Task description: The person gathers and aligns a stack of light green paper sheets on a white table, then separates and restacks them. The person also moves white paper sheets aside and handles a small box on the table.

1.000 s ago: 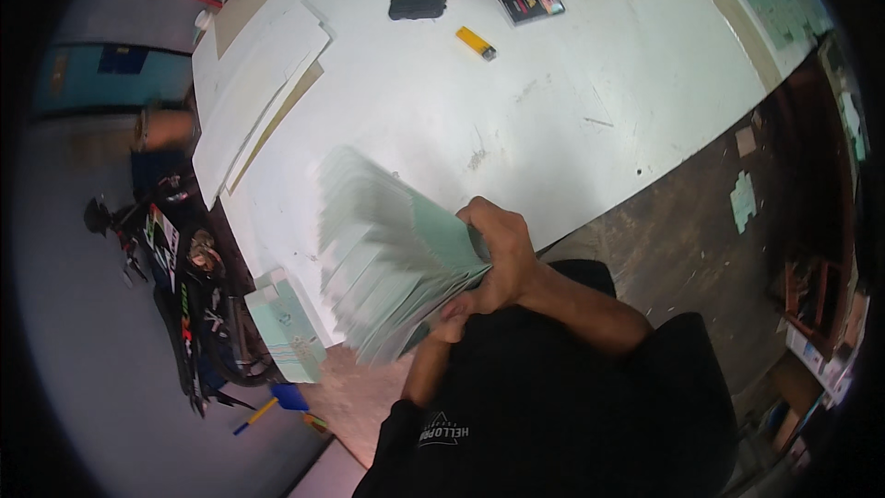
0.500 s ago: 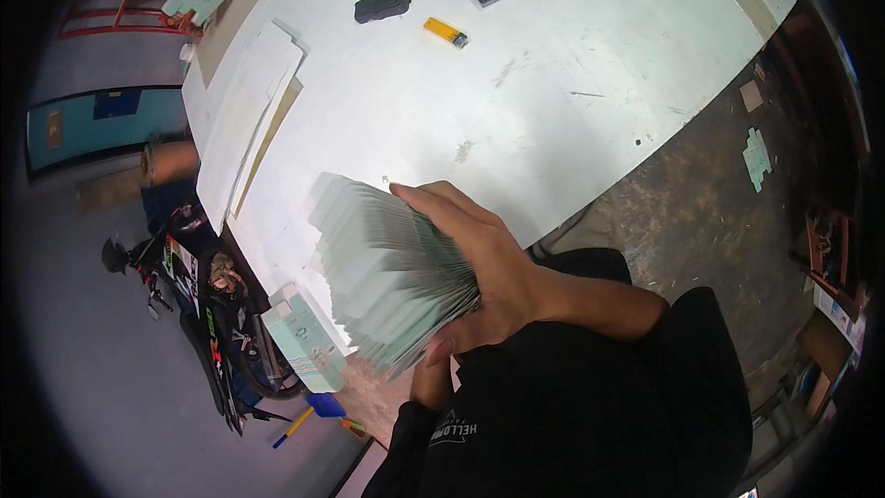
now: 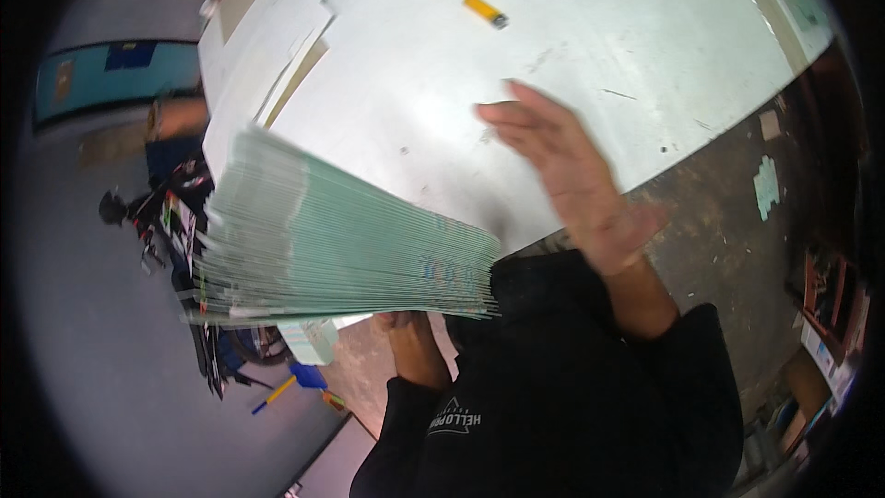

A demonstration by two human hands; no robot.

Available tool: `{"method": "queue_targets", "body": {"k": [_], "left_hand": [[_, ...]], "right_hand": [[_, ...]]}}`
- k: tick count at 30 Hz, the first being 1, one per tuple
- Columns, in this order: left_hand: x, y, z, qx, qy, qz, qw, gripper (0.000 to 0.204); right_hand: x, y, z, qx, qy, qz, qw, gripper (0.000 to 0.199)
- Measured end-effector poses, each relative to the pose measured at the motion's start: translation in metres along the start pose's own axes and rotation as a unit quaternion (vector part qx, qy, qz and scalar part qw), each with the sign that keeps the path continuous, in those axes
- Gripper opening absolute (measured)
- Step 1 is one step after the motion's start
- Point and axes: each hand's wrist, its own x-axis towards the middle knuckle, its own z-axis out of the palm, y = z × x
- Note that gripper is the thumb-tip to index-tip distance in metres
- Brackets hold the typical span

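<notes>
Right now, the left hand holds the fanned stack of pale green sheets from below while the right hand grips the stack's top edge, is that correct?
Not quite: the head view shows the right hand lifted off the stack, open over the white table and gripping nothing. The left hand does hold the fanned stack of pale green sheets from below.

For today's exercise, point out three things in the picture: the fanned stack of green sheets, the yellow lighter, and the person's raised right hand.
Stack of green sheets (image 3: 341, 249), head view, middle of the fanned edges.
Yellow lighter (image 3: 484, 10), head view, middle of its body.
Right hand (image 3: 576, 180), head view, middle of the open hand.
</notes>
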Motion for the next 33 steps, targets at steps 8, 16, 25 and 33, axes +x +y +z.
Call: {"method": "queue_targets", "body": {"k": [8,16,25,33], "left_hand": [[0.037,0.001,-0.013,-0.129,-0.061,-0.087,0.986,0.037],[0.049,0.008,0.005,-0.157,-0.058,-0.115,0.979,0.035],[0.035,-0.002,-0.005,-0.159,-0.027,-0.056,0.985,0.045],[0.009,-0.020,-0.008,-0.063,-0.049,0.036,0.996,0.063]], "right_hand": [[-0.039,0.016,-0.008,0.001,0.000,0.101,0.995,0.138],[-0.042,0.013,-0.002,0.018,-0.049,0.118,0.992,0.122],[-0.050,0.010,0.011,-0.007,-0.031,0.049,0.998,0.108],[-0.070,-0.007,0.059,-0.243,0.053,-0.152,0.957,0.046]]}}
